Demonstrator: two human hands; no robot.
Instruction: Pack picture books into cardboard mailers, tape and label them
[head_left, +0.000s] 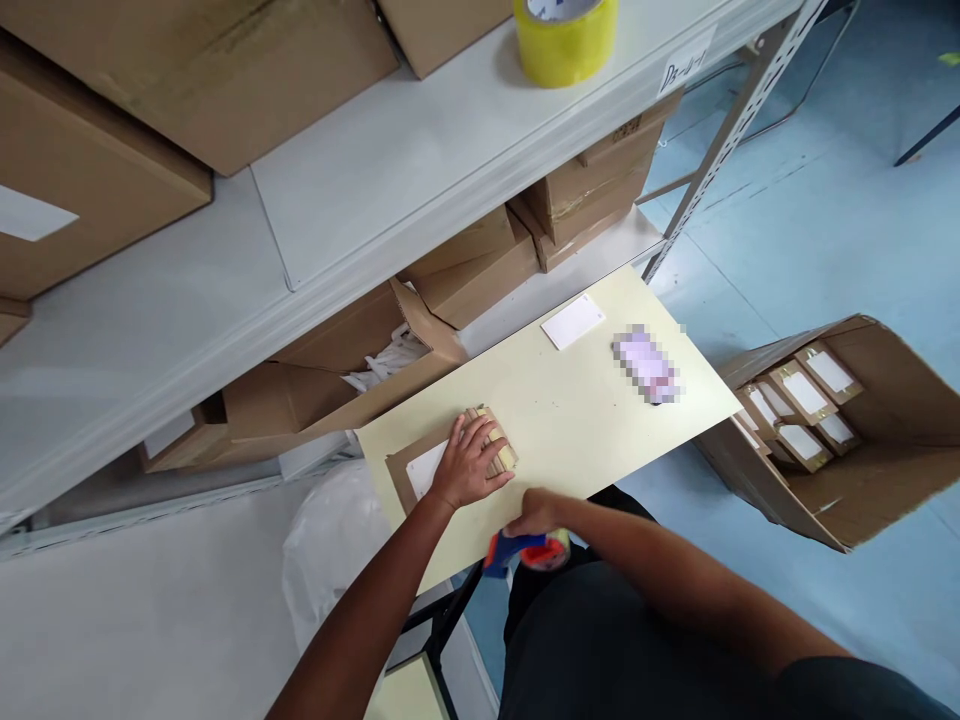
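My left hand (pixel 471 462) lies over a small cardboard box (pixel 504 456), its fingers bent across the top and gripping it against the pale table (pixel 577 425). Strips of yellowish tape show on the box's end. Under my left wrist is a flat brown cardboard piece with a white label (pixel 423 470), partly hidden. By the table's near edge, my right hand (pixel 537 512) is closed around the handle of a blue and red tape dispenser (pixel 517 548), slightly blurred, with a tape roll on it.
White cards (pixel 574 321) and a pixelated phone-like object (pixel 646 365) lie on the table. A large open carton (pixel 885 500) at right holds several labelled small boxes. Shelving (pixel 420 180) with cartons runs along the far side, a yellow tape roll (pixel 566 40) on top. A plastic bag (pixel 330 530) hangs left.
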